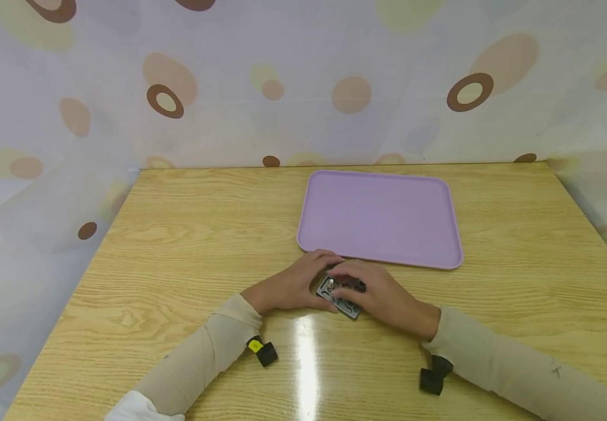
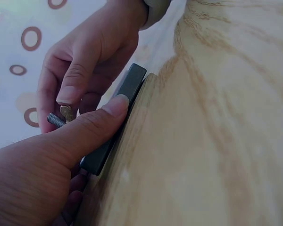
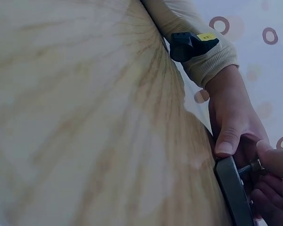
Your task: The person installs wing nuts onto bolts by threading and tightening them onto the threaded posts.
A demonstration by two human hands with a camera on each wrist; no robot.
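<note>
Head view: hands [image 1: 299, 285] [image 1: 385, 294] partly hide plate [image 1: 348, 308] near tray [image 1: 379, 219].

Left hand [image 1: 300, 286] holds grey metal plate [image 1: 347, 306] by its edges on wood-grain table [image 1: 188, 251]. Right hand [image 1: 385, 292] pinches silver bolt [image 1: 331, 284] on plate. Purple tray [image 1: 379, 219] lies just beyond.

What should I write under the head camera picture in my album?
Left hand holding a metal plate, right hand at its bolt, near a purple tray.
</note>
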